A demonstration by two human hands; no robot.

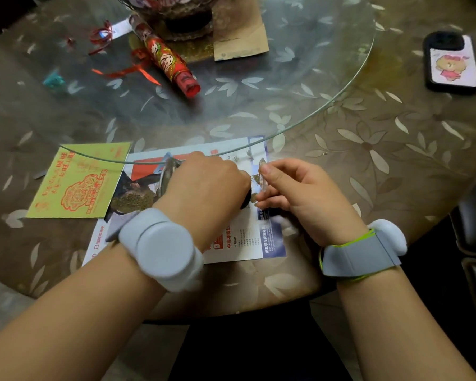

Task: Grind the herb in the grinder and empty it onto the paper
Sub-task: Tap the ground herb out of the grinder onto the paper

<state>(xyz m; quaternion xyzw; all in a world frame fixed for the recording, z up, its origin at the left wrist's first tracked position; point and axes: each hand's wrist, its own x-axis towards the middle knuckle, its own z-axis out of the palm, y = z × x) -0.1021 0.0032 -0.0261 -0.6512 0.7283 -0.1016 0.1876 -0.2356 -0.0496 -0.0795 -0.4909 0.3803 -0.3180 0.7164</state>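
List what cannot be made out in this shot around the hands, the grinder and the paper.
- Grinder piece under the left hand: the head view shows only a dark edge; the hand covers the rest.
- Clear piece pinched by the right hand: seen edge-on, contents unclear.
- Printed paper: text too small; forearms cover part.
- Bowl: cut off by the top edge.

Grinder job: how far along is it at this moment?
Done: a pile of ground herb already lies on the paper. In hand: the left hand grips a dark grinder part, mostly hidden, while the right hand pinches a clear piece upright beside it, with herb crumbs showing between them. Left: getting the remaining crumbs out onto the paper.
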